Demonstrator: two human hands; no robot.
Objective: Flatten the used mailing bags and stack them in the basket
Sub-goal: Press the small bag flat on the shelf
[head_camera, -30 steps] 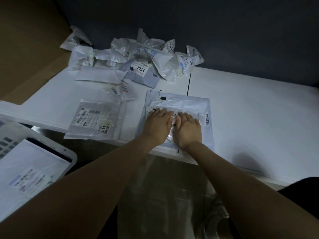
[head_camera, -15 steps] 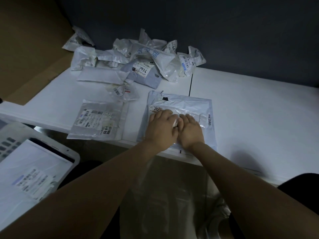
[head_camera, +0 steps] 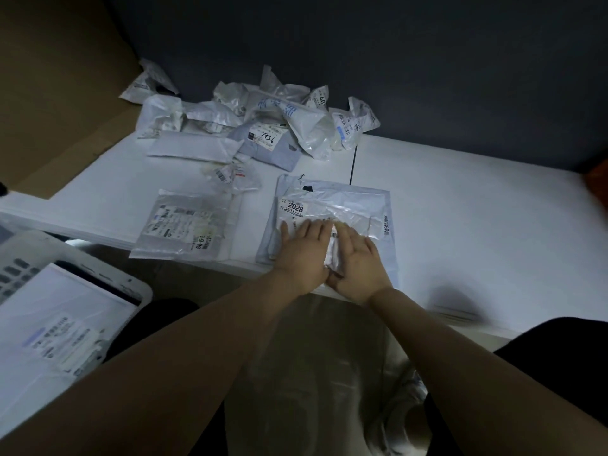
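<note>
Where the table edge drops away at lower left, a white basket (head_camera: 136,287) is seen, a flat labelled bag (head_camera: 49,324) laid inside it. Further right, on the white table (head_camera: 477,225), a flattened clear bag (head_camera: 184,225) is noted near the front edge; behind it, against the dark wall, a pile of crumpled bags (head_camera: 263,120) is heaped. Right of centre, a clear bag labelled 2028 (head_camera: 329,209) is laid on a larger pale mailing bag (head_camera: 381,199). It is pressed down by the left hand (head_camera: 304,255) and right hand (head_camera: 357,261), both set palm-down, fingers straight, close side by side.
</note>
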